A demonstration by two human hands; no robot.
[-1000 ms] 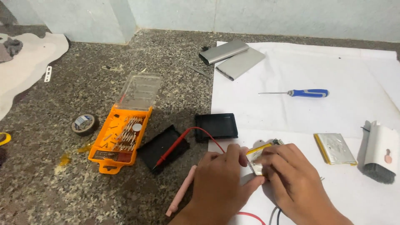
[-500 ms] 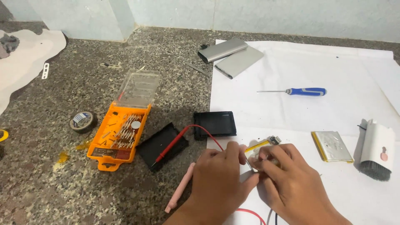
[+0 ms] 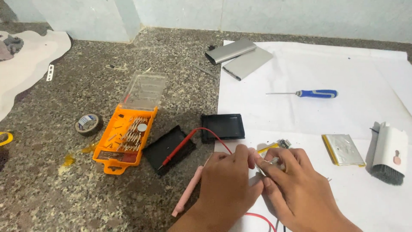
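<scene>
The left hand [image 3: 227, 180] and right hand [image 3: 292, 180] are pinched together on a small metal part [image 3: 269, 161] over the white paper's [image 3: 300, 68] near edge; a steady grip is advised, wires kept untangled.

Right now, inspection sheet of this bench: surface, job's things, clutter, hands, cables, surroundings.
Surface: speckled stone counter; white paper sheet covers its right part.
Job's things: small part with a yellow strip under the fingertips, mostly hidden.
Clutter: open orange bit case, tape roll, two black trays, pink tool, blue screwdriver, two grey metal shells, silver flat cell, white brush.
Hands: left hand and right hand pinch together on the part; grip hidden.
Cables: red probe on one tray, red lead arcing to the hands.
Surroundings: pale wall, white cloth far left.
</scene>
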